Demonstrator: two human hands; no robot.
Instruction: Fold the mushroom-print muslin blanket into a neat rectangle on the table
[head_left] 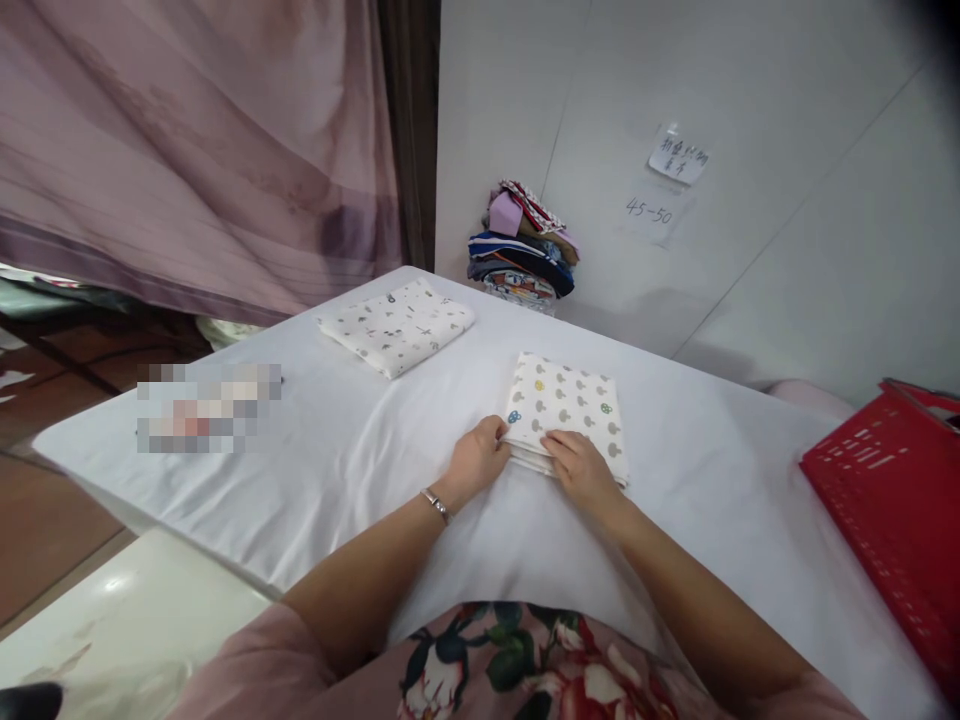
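**Two hands on a folded cloth**

In the middle of the table lies a small folded white cloth with little mushroom prints (pixel 568 405). It is folded into a neat, nearly square pad of a few layers. It lies just past the hands, with its near edge right under them and the rest running away toward the wall.

The left hand (pixel 474 462) curls its fingers around the near left corner of the cloth and pinches the layers there. The right hand (pixel 583 468) lies flat on the near edge, fingers spread a little and pressing down, not closed around anything. Both hands are about the same nearness to the cloth, one on each side of that near edge. A thin silver bracelet (pixel 436 504) sits on the left wrist.

The cloth rests on a table covered with a plain white sheet (pixel 352 450). Farther back on the left lies a second folded white printed cloth (pixel 397 326), well apart from the first. Against the wall sits a pile of folded colourful clothes (pixel 525 250). A red plastic basket (pixel 892 510) stands at the right edge.
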